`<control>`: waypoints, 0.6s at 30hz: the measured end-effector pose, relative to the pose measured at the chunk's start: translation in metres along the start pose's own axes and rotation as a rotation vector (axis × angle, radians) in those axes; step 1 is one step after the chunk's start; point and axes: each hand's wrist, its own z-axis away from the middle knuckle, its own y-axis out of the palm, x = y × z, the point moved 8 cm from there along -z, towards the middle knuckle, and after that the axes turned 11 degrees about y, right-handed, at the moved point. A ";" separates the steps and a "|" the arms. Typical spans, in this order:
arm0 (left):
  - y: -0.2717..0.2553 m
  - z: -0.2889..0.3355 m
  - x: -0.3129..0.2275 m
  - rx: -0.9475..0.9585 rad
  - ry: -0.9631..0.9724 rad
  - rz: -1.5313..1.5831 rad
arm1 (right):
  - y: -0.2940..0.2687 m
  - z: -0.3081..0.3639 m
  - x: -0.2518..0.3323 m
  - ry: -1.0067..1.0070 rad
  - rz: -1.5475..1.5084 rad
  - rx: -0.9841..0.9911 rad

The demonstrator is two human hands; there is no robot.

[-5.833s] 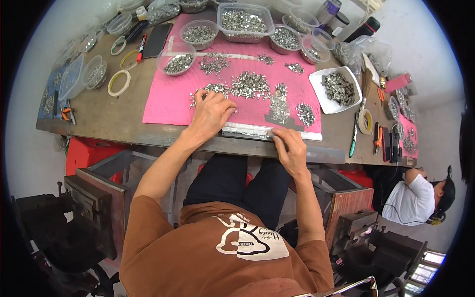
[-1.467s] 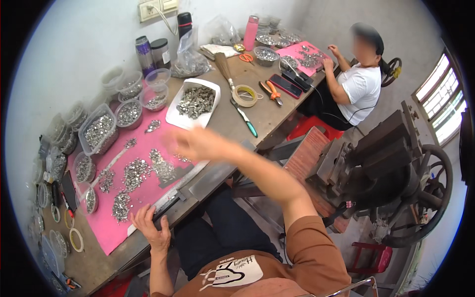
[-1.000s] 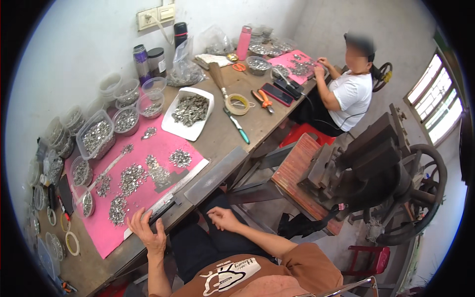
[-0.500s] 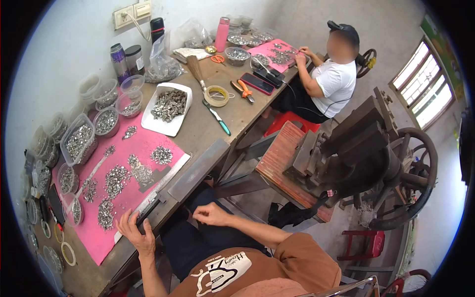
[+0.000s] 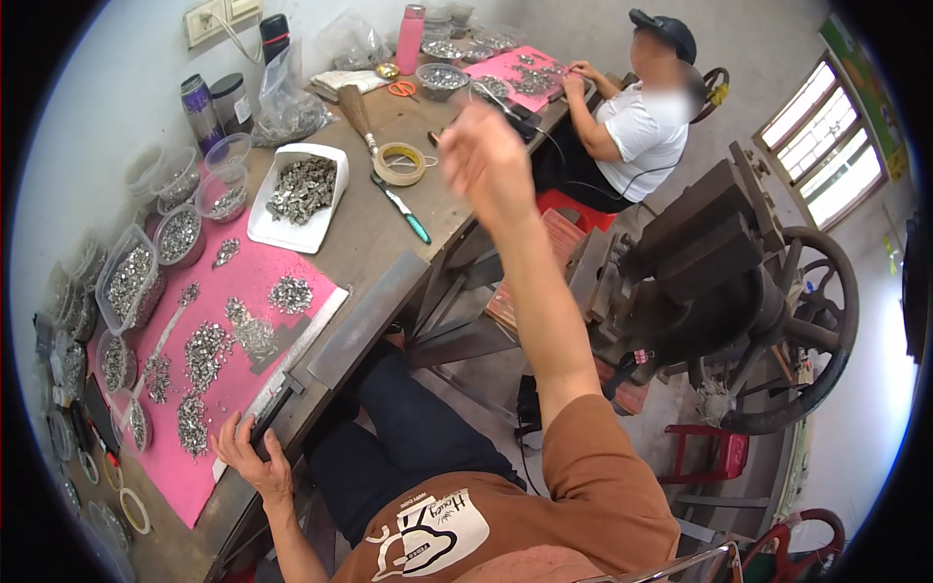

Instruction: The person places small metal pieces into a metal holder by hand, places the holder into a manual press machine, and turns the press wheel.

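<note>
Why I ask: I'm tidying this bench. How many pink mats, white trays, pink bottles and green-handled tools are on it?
Pink mats: 2
White tray: 1
Pink bottle: 1
Green-handled tool: 1
Total: 5

Your counter (image 5: 369,209): pink mat (image 5: 248,291) with metal-part piles, clear tubs (image 5: 131,282) along wall side, white tray (image 5: 296,189), tape roll (image 5: 400,163), green pen (image 5: 400,209), brush (image 5: 358,107).
</note>
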 end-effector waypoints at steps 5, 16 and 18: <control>0.001 0.003 0.000 0.028 0.003 0.023 | 0.006 0.097 -0.177 0.712 0.387 0.478; 0.009 -0.004 -0.005 0.023 -0.012 0.054 | -0.003 0.263 -0.335 1.255 0.238 0.614; 0.004 -0.008 -0.007 0.012 -0.030 0.037 | 0.001 0.274 -0.353 1.282 0.221 0.626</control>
